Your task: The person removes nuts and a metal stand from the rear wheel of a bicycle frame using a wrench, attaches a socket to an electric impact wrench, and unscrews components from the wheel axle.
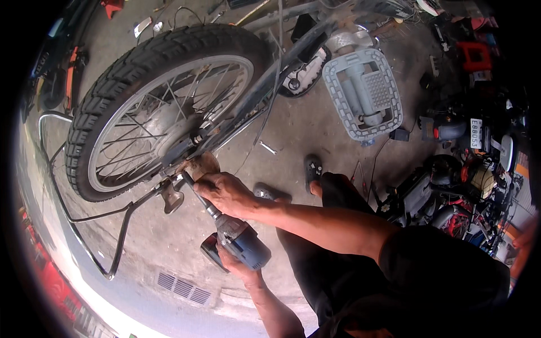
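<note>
My left hand [239,268] is wrapped round the handle of a blue and black cordless impact wrench [246,245], whose battery juts out to the left. From its nose a long socket extension [202,200] runs up to the axle end of a spoked motorcycle wheel [163,121]. My right hand [225,194] is closed at the far end of that extension, its fingers curled against it; the fingertips are partly hidden. Just above those fingers sits a rusty rounded metal piece [204,164]. A bent metal bracket [172,198] hangs beside the extension's tip.
A bent tubular rack [121,239] extends left of the wheel. A grey pedal [363,93] stands out at upper right. A wrench [267,148] lies on the concrete floor near my shoes. Parked motorcycles [451,174] line the right side. A drain grate [183,288] is set in the floor.
</note>
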